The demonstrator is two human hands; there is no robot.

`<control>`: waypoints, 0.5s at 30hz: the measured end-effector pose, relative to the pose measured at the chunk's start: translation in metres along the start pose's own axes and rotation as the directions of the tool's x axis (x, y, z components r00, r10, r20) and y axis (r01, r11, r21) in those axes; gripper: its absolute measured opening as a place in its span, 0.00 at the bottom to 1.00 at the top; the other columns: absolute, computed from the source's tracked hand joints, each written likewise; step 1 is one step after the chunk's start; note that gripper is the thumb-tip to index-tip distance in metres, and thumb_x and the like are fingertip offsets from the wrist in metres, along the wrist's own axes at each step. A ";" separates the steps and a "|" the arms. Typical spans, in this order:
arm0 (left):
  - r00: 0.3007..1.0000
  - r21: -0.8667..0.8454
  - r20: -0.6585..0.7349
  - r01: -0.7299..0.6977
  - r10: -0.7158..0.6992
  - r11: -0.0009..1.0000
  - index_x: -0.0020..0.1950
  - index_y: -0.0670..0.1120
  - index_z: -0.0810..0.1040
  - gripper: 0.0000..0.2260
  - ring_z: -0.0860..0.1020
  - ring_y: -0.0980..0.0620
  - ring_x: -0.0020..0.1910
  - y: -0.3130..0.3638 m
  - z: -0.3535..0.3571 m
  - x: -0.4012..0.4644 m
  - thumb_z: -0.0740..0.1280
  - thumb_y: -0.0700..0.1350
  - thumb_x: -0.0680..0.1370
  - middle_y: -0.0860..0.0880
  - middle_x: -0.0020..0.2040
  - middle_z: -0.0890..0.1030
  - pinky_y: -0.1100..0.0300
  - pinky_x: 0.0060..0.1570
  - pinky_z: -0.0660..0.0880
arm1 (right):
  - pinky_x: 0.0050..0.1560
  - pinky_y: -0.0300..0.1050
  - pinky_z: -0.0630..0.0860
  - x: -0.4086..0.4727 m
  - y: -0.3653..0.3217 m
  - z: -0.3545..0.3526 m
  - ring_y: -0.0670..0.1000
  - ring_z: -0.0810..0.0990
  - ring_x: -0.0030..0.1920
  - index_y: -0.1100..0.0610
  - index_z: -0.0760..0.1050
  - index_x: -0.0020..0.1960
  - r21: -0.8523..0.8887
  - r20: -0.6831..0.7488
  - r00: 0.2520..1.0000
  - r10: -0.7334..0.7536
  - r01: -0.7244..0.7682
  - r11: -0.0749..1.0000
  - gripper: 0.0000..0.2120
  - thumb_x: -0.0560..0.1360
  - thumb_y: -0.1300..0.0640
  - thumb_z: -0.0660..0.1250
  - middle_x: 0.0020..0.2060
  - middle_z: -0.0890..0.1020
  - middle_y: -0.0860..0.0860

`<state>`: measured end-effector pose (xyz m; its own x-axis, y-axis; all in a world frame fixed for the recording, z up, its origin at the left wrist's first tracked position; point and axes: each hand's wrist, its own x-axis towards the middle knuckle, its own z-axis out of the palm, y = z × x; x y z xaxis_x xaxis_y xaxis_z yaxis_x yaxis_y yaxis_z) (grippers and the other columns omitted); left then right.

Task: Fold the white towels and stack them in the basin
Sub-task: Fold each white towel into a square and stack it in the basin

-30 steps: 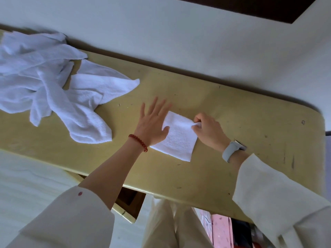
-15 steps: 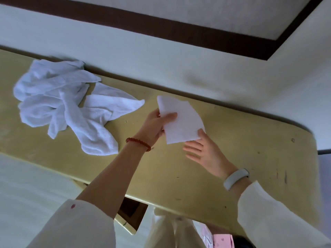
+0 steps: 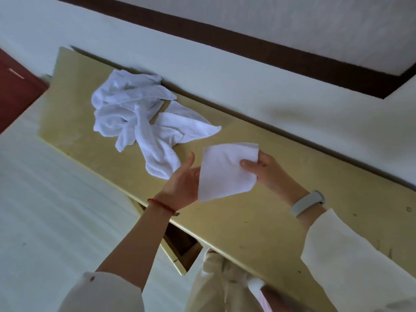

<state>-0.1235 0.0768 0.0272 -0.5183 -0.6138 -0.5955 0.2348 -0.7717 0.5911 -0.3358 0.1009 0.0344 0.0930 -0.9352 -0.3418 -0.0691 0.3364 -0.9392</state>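
A: How far along is the folding?

B: Nearest, one folded towel (image 3: 225,172) is finished and held up off the worktop (image 3: 247,221). The right hand (image 3: 267,171) pinches its right edge between thumb and fingers. The left hand (image 3: 183,182) is beside its left edge, thumb up and fingers loose; I cannot tell whether it grips the cloth or only touches it.

A: And the basin?

B: Not in view, so I cannot say how many are stacked. This one seems ready to go there.

A: What's left?

B: Farther back, near the wall, a heap of unfolded towels (image 3: 139,118) lies crumpled on the worktop. Several pieces, I judge, so much of the job remains.
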 end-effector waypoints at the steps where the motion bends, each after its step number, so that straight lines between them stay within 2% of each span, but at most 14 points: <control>1: 0.999 0.065 -0.037 -0.013 0.015 0.998 0.54 0.45 0.78 0.21 0.79 0.53 0.47 -0.003 -0.002 -0.005 0.54 0.58 0.78 0.50 0.46 0.81 0.61 0.48 0.73 | 0.42 0.32 0.76 0.002 -0.002 0.004 0.39 0.81 0.45 0.43 0.75 0.50 -0.017 0.043 0.999 0.010 -0.009 1.000 0.12 0.77 0.61 0.62 0.42 0.83 0.38; 4: 0.958 0.131 -0.200 -0.184 0.207 0.974 0.57 0.43 0.77 0.15 0.79 0.53 0.49 -0.016 -0.010 -0.021 0.57 0.50 0.79 0.48 0.49 0.82 0.62 0.48 0.76 | 0.37 0.32 0.75 0.011 -0.003 0.032 0.43 0.80 0.39 0.51 0.77 0.49 -0.063 0.045 0.998 0.048 -0.045 0.997 0.07 0.76 0.61 0.63 0.40 0.82 0.44; 5: 0.900 0.211 -0.303 -0.256 0.312 0.943 0.53 0.41 0.77 0.14 0.79 0.53 0.45 -0.019 -0.013 -0.028 0.59 0.49 0.79 0.48 0.45 0.82 0.62 0.43 0.76 | 0.34 0.35 0.73 0.012 -0.001 0.047 0.46 0.77 0.36 0.55 0.76 0.47 -0.067 0.021 0.997 0.074 -0.073 0.995 0.05 0.75 0.61 0.62 0.38 0.80 0.48; 6: 0.805 0.360 -0.418 -0.278 0.421 0.890 0.48 0.40 0.77 0.13 0.77 0.54 0.38 -0.020 -0.018 -0.037 0.60 0.49 0.79 0.48 0.40 0.79 0.64 0.37 0.74 | 0.31 0.39 0.69 0.012 0.000 0.062 0.49 0.73 0.34 0.57 0.75 0.45 -0.059 0.002 0.994 0.108 -0.108 0.992 0.04 0.75 0.61 0.62 0.36 0.76 0.51; 8: 0.586 0.640 -0.543 -0.174 0.601 0.749 0.38 0.41 0.69 0.14 0.67 0.55 0.30 -0.022 -0.036 -0.057 0.60 0.49 0.79 0.49 0.32 0.69 0.69 0.28 0.65 | 0.31 0.41 0.60 0.011 0.000 0.097 0.51 0.66 0.33 0.58 0.71 0.42 -0.017 0.003 0.985 0.170 -0.170 0.985 0.06 0.76 0.60 0.59 0.33 0.68 0.55; 9: 0.518 0.696 -0.563 -0.121 0.643 0.707 0.36 0.43 0.65 0.15 0.64 0.55 0.29 -0.021 -0.046 -0.071 0.59 0.50 0.79 0.50 0.31 0.66 0.69 0.26 0.62 | 0.31 0.42 0.59 0.010 -0.001 0.116 0.51 0.64 0.32 0.59 0.69 0.40 -0.005 0.019 0.984 0.178 -0.178 0.984 0.07 0.76 0.60 0.58 0.32 0.66 0.55; 12: 0.387 0.757 -0.589 -0.044 0.710 0.652 0.36 0.45 0.63 0.15 0.64 0.55 0.27 -0.017 -0.083 -0.120 0.55 0.52 0.80 0.52 0.28 0.65 0.66 0.24 0.62 | 0.30 0.41 0.59 0.002 -0.011 0.176 0.49 0.62 0.30 0.58 0.65 0.35 -0.100 0.024 0.996 0.086 -0.083 0.992 0.12 0.76 0.60 0.58 0.28 0.64 0.51; 14: 0.312 0.777 -0.597 -0.005 0.740 0.629 0.41 0.45 0.65 0.14 0.66 0.51 0.27 -0.014 -0.110 -0.158 0.53 0.53 0.80 0.52 0.27 0.67 0.60 0.24 0.61 | 0.28 0.35 0.60 -0.006 -0.023 0.223 0.45 0.64 0.28 0.56 0.66 0.34 -0.251 0.013 0.997 -0.079 0.080 0.965 0.13 0.77 0.59 0.59 0.26 0.66 0.46; 15: 0.268 0.787 -0.598 0.019 0.755 0.617 0.44 0.45 0.65 0.13 0.68 0.49 0.27 -0.013 -0.125 -0.180 0.52 0.53 0.80 0.52 0.26 0.68 0.58 0.25 0.60 | 0.30 0.35 0.62 -0.012 -0.031 0.251 0.44 0.66 0.29 0.55 0.69 0.37 -0.310 0.027 0.986 -0.163 0.164 0.936 0.10 0.78 0.59 0.59 0.28 0.69 0.44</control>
<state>0.0694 0.1761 0.0587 0.5302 -0.8470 -0.0385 -0.5123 -0.3562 0.7815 -0.0856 0.1299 0.0594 0.1300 -0.9742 -0.1844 -0.3574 0.1275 -0.9252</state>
